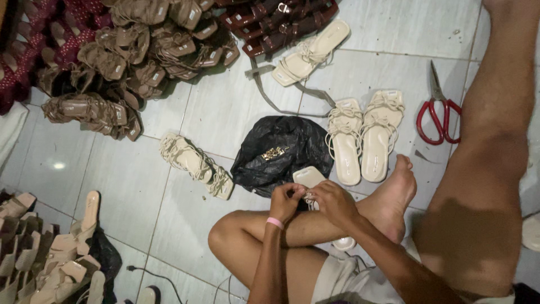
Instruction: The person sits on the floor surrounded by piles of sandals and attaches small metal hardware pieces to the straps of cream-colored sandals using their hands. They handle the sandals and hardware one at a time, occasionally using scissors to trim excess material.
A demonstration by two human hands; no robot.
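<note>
The left hand [286, 201] and the right hand [333, 201] are meeting over a crossed shin, fingers closing on the thin straps of a cream flat strappy sandal [309, 177] resting against the leg; a crumpled black plastic bag [281, 152] is lying just beyond it on the pale tiled floor [225, 107]; red-handled scissors [437, 115] are lying well apart, right of a cream sandal pair [363, 135].

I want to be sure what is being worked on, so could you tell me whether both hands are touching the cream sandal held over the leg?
Touching. The head view shows the left hand and right hand both with fingers closed on the cream sandal.
</note>
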